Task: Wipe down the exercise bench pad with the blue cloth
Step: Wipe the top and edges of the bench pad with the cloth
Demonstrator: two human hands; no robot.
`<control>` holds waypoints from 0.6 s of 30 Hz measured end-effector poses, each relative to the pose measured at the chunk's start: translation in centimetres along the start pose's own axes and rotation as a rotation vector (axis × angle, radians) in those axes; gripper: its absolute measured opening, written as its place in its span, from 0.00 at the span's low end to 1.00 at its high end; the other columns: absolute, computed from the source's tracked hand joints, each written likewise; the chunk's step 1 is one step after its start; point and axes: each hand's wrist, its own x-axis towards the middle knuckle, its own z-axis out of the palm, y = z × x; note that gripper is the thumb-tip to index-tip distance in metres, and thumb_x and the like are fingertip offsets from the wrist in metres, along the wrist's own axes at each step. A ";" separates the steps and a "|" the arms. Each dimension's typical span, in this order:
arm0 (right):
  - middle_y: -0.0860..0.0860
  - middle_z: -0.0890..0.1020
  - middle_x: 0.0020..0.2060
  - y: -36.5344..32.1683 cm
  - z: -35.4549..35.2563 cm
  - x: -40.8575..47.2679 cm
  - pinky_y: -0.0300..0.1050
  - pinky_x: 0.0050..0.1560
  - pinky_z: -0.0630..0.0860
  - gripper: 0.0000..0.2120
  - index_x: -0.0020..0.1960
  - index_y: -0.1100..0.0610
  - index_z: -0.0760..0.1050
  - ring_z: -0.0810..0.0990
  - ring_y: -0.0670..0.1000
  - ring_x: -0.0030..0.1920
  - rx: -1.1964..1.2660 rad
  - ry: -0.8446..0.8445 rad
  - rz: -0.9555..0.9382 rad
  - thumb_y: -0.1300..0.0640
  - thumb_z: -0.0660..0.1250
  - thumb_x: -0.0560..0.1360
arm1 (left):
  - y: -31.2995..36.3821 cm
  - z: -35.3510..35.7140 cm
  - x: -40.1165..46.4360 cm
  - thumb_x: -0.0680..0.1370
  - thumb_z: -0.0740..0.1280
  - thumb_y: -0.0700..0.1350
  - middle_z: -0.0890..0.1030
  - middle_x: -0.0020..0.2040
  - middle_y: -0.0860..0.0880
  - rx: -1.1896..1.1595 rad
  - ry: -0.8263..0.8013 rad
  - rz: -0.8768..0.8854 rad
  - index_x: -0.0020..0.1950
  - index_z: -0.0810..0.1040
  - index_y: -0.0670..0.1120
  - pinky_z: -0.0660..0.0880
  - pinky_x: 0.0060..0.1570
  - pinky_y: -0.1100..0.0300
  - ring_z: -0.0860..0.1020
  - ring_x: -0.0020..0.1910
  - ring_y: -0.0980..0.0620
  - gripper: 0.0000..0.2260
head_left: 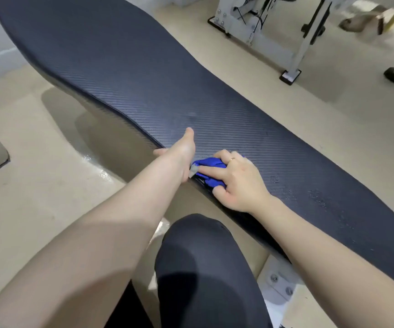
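Operator: Location of blue cloth [211, 170]?

Inspector: Bunched at the near edge of the bench pad [144, 79] — under the right hand [238, 183], whose fingers curl over and grip it.

Operator: Left hand [181, 150]?

Inspector: Resting on the pad edge just beside the cloth — thumb extended; whether the fingers are wide or narrow cannot be told.

no readable text anywhere; bench pad [167, 91] shows only a woven pattern, no logo; small grey tag [193, 171] on the blue cloth [211, 165] is too blurred to read
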 end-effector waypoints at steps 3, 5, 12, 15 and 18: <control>0.53 0.74 0.58 1.5 -0.2 4.8 0.50 0.51 0.70 0.23 0.65 0.41 0.72 0.72 0.59 0.53 -0.085 0.058 0.291 0.48 0.54 0.71 | 0.1 0.6 -0.8 0.66 0.66 0.69 0.67 0.71 0.49 -0.017 0.026 0.022 0.74 0.57 0.48 0.68 0.66 0.45 0.72 0.66 0.43 0.44; 0.53 0.70 0.62 2.3 -0.4 7.3 0.51 0.56 0.68 0.21 0.67 0.39 0.69 0.69 0.58 0.59 -0.115 0.020 0.412 0.50 0.57 0.75 | 0.1 1.1 -0.3 0.73 0.64 0.64 0.59 0.76 0.47 -0.030 0.043 0.030 0.77 0.51 0.45 0.61 0.71 0.45 0.64 0.72 0.41 0.42; 0.52 0.72 0.58 0.8 -1.0 0.3 0.49 0.51 0.70 0.27 0.67 0.40 0.68 0.70 0.56 0.51 -0.040 -0.047 0.249 0.47 0.50 0.70 | -1.9 1.9 0.0 0.77 0.59 0.58 0.61 0.71 0.36 0.091 0.146 0.190 0.76 0.34 0.42 0.66 0.62 0.50 0.70 0.63 0.39 0.41; 0.53 0.72 0.59 3.4 -1.5 0.1 0.50 0.53 0.72 0.27 0.67 0.40 0.69 0.71 0.57 0.52 -0.075 -0.029 0.290 0.44 0.48 0.70 | -1.7 1.8 -1.3 0.78 0.58 0.57 0.58 0.73 0.37 0.036 0.159 0.197 0.76 0.34 0.44 0.65 0.63 0.48 0.69 0.65 0.38 0.40; 0.54 0.70 0.60 6.7 -1.6 3.3 0.53 0.56 0.70 0.20 0.67 0.40 0.69 0.69 0.59 0.57 -0.122 0.043 0.557 0.49 0.56 0.75 | -2.0 2.0 -1.2 0.78 0.58 0.54 0.58 0.73 0.36 0.007 0.228 0.229 0.76 0.36 0.44 0.63 0.66 0.47 0.68 0.66 0.36 0.38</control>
